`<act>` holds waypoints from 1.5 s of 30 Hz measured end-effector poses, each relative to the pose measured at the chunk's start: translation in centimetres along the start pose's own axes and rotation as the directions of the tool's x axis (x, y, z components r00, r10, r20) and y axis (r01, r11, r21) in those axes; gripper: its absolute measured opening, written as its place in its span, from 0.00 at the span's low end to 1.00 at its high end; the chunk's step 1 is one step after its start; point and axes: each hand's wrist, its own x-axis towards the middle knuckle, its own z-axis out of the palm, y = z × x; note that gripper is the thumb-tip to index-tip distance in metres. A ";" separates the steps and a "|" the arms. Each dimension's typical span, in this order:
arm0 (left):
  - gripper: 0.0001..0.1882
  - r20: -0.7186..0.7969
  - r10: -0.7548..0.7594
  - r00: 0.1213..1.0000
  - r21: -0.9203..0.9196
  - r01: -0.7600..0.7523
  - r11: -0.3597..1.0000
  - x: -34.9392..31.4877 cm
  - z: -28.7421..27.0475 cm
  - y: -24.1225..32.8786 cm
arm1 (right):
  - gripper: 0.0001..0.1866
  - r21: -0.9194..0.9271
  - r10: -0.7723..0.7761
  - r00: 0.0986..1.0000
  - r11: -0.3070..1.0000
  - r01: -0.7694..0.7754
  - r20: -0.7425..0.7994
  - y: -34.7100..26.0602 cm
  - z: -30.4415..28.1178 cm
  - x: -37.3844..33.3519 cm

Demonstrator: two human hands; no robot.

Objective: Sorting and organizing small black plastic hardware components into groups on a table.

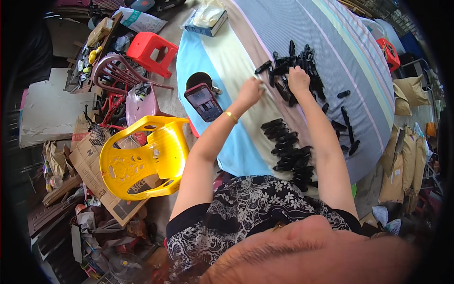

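Observation:
A loose pile of black elongated pieces [309, 66], too small to name in kind, lies toward the far side of the cloth-covered table. My right hand [299, 81] reaches into it, fingers curled down and closed on one of the black pieces. My left hand [250, 92] is a little to the left of the pile, its fingers curled together; what they hold, if anything, is hidden. Nearer to me, between my forearms, more black pieces are stacked in an overlapping row [288, 150]. Several single pieces [349, 124] lie scattered right of my right forearm.
A phone [203, 102] with a lit screen leans against a dark round metal pot or mug [199, 80] left of my left hand. A box with plastic wrapping [206, 22] stands at the far table edge. A yellow chair [165, 151] and a red stool [152, 52] stand left.

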 end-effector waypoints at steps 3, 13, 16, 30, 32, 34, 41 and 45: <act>0.14 -0.272 -0.133 0.953 0.068 0.156 0.985 3.5 0.4 0.1 | 0.08 -0.102 0.098 0.995 0.990 -0.096 0.013 -0.2 1.1 0.5; 0.09 -0.277 -0.114 0.954 0.067 0.137 0.988 1.3 0.0 -0.8 | 0.09 0.582 0.024 0.987 0.810 0.074 -0.160 0.6 -1.6 -4.4; 0.10 -0.190 -0.014 0.982 0.100 0.033 0.994 -3.7 -0.6 -0.2 | 0.10 0.696 -0.017 0.992 0.712 0.097 -0.122 0.2 -3.0 -8.2; 0.11 -0.033 0.131 0.991 -0.007 -0.132 0.991 -8.2 2.7 2.0 | 0.08 0.379 -0.477 0.866 0.781 0.497 -0.153 -0.9 -3.6 -12.9; 0.11 -0.042 0.158 0.987 -0.014 -0.158 0.987 -8.1 2.8 1.7 | 0.08 0.405 -0.461 0.872 0.774 0.486 -0.165 -1.1 -3.4 -12.8; 0.11 -0.046 0.184 0.982 -0.024 -0.185 0.983 -8.0 3.0 1.6 | 0.08 0.433 -0.441 0.880 0.769 0.471 -0.174 -1.4 -2.5 -12.7; 0.09 0.017 0.269 0.963 -0.040 -0.269 0.962 -7.3 2.3 1.4 | 0.07 0.533 -0.445 0.878 0.707 0.465 -0.176 -1.9 -2.0 -11.4; 0.09 0.207 0.281 0.937 -0.045 -0.278 0.960 -8.8 1.4 2.3 | 0.07 0.572 -0.420 0.895 0.776 0.267 0.151 -0.1 -2.4 -9.2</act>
